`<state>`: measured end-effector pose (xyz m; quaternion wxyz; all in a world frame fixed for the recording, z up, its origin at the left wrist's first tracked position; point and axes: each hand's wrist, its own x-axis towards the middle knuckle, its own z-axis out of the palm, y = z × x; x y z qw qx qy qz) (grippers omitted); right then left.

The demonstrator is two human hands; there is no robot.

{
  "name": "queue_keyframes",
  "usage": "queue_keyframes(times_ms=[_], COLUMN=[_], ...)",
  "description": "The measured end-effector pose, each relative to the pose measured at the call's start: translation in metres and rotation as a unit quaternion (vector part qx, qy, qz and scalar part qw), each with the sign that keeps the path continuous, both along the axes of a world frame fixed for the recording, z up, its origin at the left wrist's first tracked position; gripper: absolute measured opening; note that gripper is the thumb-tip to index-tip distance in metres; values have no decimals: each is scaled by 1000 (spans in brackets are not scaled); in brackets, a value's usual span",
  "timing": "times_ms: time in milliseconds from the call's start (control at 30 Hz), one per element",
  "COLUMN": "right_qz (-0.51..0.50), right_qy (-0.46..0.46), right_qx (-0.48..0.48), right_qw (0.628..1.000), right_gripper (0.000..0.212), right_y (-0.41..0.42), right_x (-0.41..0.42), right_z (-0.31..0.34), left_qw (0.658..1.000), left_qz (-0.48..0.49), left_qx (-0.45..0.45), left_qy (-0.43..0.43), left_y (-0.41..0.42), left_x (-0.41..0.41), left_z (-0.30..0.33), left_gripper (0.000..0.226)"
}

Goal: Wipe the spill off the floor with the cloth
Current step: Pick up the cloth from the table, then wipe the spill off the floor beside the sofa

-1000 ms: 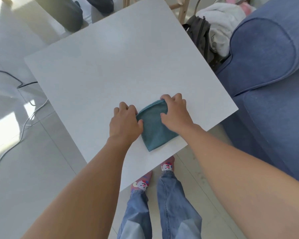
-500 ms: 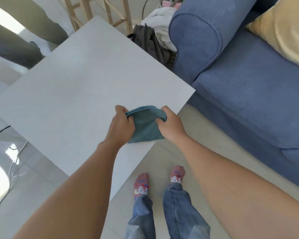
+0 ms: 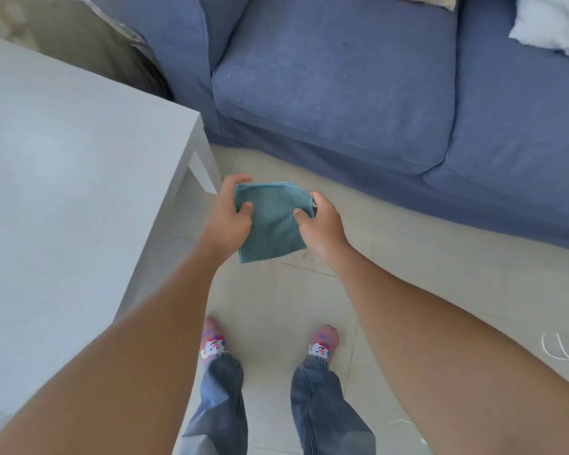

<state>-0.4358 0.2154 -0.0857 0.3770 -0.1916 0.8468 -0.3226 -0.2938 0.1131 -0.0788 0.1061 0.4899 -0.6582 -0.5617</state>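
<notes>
I hold the teal cloth (image 3: 271,221) in both hands, in the air above the floor (image 3: 391,257), clear of the bench (image 3: 63,192). My left hand (image 3: 230,215) grips the cloth's left edge: thumb pressed on the near face, fingers curled over the top corner and behind it. My right hand (image 3: 321,224) pinches the right edge, thumb on the near face, fingers wrapped behind. The cloth looks folded into a rough square, its top edge pulled fairly flat between my hands and its lower part hanging loose, with the bottom left corner lowest.

Floor: pale tiles with visible joints. Just below and right of the cloth, beside my right wrist, there is a faint patch of small brownish specks (image 3: 304,256) on the tile; I cannot tell whether this is the spill. The cloth does not touch the floor.

The white bench is to my left, its near corner and one leg just left of my left hand. A blue sofa (image 3: 342,93) runs across the top of the view, its base meeting the floor beyond the cloth. A white cushion (image 3: 552,24) lies on the sofa at top right. My feet, in pink patterned socks (image 3: 322,344) and blue jeans (image 3: 322,412), stand on the tiles below my arms. A thin white cable (image 3: 562,354) lies on the floor at the right edge.
</notes>
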Motion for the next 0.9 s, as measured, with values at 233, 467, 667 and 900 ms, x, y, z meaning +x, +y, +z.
queue_keyframes(times_ms=[233, 467, 667, 900], right_qz=[-68, -85, -90, -101], right_qy=[-46, -49, -18, 41], right_qx=[2, 11, 19, -1], right_qw=[997, 995, 996, 994], right_gripper=[21, 55, 61, 64], right_y=[86, 138, 166, 211], right_x=[-72, -130, -175, -224], right_z=[-40, -116, -231, -397], left_qw=[989, 967, 944, 924], left_qz=[-138, -247, -324, -381], left_qx=[-13, 2, -8, -21], left_qy=[-52, -56, -59, -17], left_y=[64, 106, 131, 163], left_x=[-90, -149, -201, -264], left_z=[-48, -131, -250, -415], left_gripper=[43, 72, 78, 72])
